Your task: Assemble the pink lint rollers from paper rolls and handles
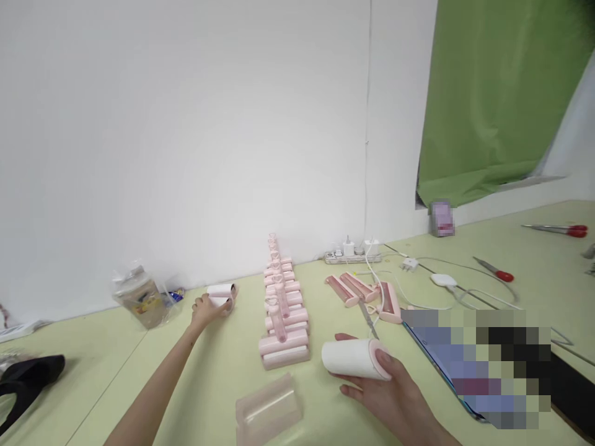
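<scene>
My right hand (388, 384) is wrapped around a white lint roller refill (348, 358) with a pinkish end, held above the table at front right of centre. My left hand (207, 311) reaches to the back left, its fingers closed over a white refill roll (220, 301). Another white roll (218, 289) lies right behind it. Between my hands runs a row of several pink lint rollers (284, 341), their handles pointing up and back. A clear pinkish plastic cover (269, 410) lies in front of the row.
Pink empty roller heads (356, 288) lie by a knife-like blade (369, 319). A power strip (352, 256) with chargers and cables is along the wall. A tablet (446, 365) and red-handled scissors (567, 230) are right; a bagged jar (142, 297) and black tape dispenser (35, 378) left.
</scene>
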`<state>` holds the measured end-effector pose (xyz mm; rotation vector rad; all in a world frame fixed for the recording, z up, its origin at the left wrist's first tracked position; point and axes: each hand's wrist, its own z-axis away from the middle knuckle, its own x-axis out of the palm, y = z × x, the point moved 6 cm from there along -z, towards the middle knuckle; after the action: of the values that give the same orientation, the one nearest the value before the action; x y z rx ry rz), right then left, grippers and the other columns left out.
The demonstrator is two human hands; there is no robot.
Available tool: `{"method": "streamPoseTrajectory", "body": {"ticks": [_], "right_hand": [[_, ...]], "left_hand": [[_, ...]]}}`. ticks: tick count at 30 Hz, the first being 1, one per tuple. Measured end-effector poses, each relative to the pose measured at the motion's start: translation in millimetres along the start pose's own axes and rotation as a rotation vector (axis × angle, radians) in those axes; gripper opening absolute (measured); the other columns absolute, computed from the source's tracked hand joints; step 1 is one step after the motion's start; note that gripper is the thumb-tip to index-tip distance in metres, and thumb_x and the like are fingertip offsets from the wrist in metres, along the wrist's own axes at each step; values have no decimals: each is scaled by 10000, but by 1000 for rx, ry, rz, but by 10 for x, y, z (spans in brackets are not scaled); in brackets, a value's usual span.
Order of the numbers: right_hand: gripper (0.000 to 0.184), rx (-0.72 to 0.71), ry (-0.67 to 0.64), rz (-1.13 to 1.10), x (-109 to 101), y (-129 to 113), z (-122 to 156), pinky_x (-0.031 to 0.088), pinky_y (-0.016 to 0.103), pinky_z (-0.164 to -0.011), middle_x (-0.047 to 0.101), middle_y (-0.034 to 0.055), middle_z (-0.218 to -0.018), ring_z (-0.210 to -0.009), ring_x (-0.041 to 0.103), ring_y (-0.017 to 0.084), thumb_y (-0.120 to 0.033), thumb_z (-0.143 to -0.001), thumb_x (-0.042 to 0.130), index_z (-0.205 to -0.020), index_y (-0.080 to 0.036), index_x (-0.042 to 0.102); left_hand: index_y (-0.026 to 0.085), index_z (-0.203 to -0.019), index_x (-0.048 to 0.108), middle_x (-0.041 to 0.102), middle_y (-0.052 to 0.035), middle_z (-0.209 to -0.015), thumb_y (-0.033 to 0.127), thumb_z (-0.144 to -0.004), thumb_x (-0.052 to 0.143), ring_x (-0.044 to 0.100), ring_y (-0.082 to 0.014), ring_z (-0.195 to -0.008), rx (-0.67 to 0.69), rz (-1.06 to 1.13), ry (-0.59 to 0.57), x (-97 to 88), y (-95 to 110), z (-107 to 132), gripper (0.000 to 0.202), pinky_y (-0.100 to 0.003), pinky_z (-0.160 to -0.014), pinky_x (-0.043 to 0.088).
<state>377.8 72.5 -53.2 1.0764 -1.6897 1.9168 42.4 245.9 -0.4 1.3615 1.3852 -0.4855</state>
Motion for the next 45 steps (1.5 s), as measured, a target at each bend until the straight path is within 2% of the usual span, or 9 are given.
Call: {"method": "streamPoseTrajectory", "body": {"ticks": [4,8,12,16,19,23,26,36,45], "right_hand": [[446,-80,31,-1,-39,-93,-4,421,376,-755,600,97,-993,-923,532,257,-529,-699,526,-1000,-210,606],[505,-58,48,-8,-80,-90,0,413,402,-778,593,109,-1038,-956,521,280,-580,-663,504,-994,-212,605],[688,-112,-29,-98,-83,-100,46,437,421,-698,569,122,-1089,-961,511,334,-724,-518,499,-978,-227,617],[752,-38,-116,-175,-115,-186,192,448,451,-707,600,88,-1015,-957,528,341,-791,-387,534,-948,-295,608],[306,30,-251,-287,-77,-396,340,442,314,-489,608,40,-739,-633,569,211,-614,-554,627,-701,-345,613],[169,29,-163,-347,-33,-637,403,338,230,-413,537,23,-620,-525,485,153,-310,-508,742,-569,-344,588],[296,42,-87,-360,54,-626,373,367,247,-476,554,21,-662,-578,503,166,-352,-386,762,-615,-324,577],[323,31,-83,-250,69,-533,321,320,253,-503,531,19,-694,-602,475,188,-436,-425,701,-660,-302,524],[470,-96,-80,-202,-3,-544,238,289,216,-494,542,14,-761,-620,470,175,-441,-356,741,-768,-344,536]], "left_hand": [[21,-1135,392,438,-251,-1170,421,-747,474,358,-379,-1153,160,109,166,-283,254,177,564,-478,-904,302],[155,-1140,399,440,-127,-1225,362,-796,419,358,-242,-1180,449,231,234,-722,829,678,402,-371,-983,265],[215,-1029,501,553,-85,-1052,267,-799,469,468,-224,-1049,1147,549,-92,-1014,1737,1573,238,-352,-911,339],[183,-1118,432,537,-100,-1037,247,-885,286,515,-183,-960,1038,741,-405,-615,2308,1871,282,-289,-827,400],[137,-1142,390,520,-117,-1064,172,-876,268,506,-194,-989,872,571,-500,118,2559,1831,295,-321,-825,404],[119,-1135,450,460,-126,-1192,220,-810,511,440,-268,-1092,832,245,-589,939,2672,1756,346,-463,-891,360],[161,-1153,461,438,-87,-1236,268,-817,531,433,-253,-1110,871,75,-574,1198,2671,1704,360,-478,-906,365],[181,-1197,414,339,-93,-1312,262,-825,509,383,-273,-1146,1125,-95,-462,1223,2763,1580,392,-453,-869,398],[194,-1158,429,447,-143,-1110,196,-742,485,440,-330,-1044,1250,-88,-467,1059,2566,1874,420,-406,-740,406]]}}
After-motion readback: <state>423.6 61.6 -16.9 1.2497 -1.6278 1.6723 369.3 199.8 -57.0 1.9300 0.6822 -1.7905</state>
